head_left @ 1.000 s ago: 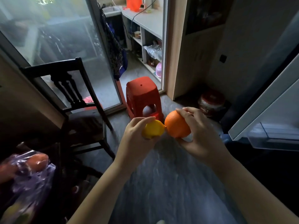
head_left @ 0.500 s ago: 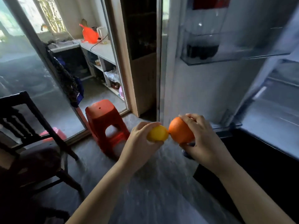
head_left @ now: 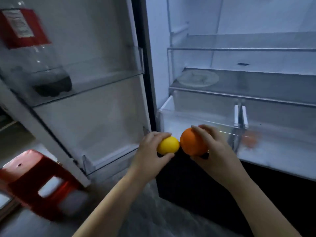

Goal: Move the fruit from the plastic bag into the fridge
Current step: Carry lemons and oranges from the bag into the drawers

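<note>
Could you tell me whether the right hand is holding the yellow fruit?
No, the right hand grips the orange, while the left hand grips the yellow fruit.

Blurred orange thing (head_left: 250,140) inside fridge drawer (head_left: 283,136)

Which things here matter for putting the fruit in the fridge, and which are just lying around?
For the job: round yellow fruit in left hand, round orange fruit in right hand, clear plastic fridge drawer.
Lying about: red plastic stool, dark soda bottle, pale plate.
</note>
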`<state>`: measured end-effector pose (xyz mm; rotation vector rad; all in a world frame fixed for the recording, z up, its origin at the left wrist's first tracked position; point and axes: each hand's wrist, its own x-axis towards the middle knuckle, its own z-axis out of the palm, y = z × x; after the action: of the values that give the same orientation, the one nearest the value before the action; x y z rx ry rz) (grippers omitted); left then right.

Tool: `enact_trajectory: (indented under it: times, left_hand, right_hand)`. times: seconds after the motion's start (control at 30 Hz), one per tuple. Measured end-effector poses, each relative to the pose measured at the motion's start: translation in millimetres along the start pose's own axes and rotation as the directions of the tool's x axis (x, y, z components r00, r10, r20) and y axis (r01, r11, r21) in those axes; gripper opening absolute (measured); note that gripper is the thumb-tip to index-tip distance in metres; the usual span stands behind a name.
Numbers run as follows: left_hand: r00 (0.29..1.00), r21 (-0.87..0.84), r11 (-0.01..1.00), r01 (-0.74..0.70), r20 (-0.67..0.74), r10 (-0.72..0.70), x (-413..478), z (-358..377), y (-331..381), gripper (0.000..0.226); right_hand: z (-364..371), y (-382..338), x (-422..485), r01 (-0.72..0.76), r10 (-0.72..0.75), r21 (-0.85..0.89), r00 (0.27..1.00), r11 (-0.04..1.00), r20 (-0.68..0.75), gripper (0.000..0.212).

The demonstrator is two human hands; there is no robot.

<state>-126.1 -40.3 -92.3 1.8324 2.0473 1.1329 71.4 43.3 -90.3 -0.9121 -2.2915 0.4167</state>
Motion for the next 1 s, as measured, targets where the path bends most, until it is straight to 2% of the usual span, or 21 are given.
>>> enact_trajectory:
  times: [0.2,0.33,0.5,0.63,0.87,1.0]
  left_hand:
    - [0.988,-0.030,0.996,-0.079,0.130,0.083,71,46,9,0.054]
    - [0.975,-0.073,0.991,-0.108,0.189,0.120,125,76,1,0.053]
    - [0.948,-0.089,0.970,-0.225,0.209,0.239,200,102,-3,0.049]
    - [0.943,-0.191,0.957,-0.216,0.214,0.255,252,129,2,0.050]
    - [0.900,-0.276,0.947,-0.163,0.352,0.257,286,208,33,0.049]
    - [0.892,-0.231,0.961,-0.152,0.386,0.234,296,240,51,0.050]
  right_hand:
    - [-8,63,19,-0.099,0.101,0.036,0.993,0.994,-0.066,0.082]
    - [-5,104,47,-0.169,0.168,-0.004,0.983,0.986,-0.068,0.082]
    - [-19,145,97,-0.187,0.175,-0.104,0.978,0.977,-0.114,0.081]
    - [-35,180,124,-0.211,0.196,-0.086,0.967,0.974,-0.162,0.079]
    - [-75,252,113,-0.336,0.331,-0.094,0.941,0.937,-0.072,0.074]
    - [-91,284,115,-0.352,0.357,-0.170,0.934,0.920,0.000,0.078]
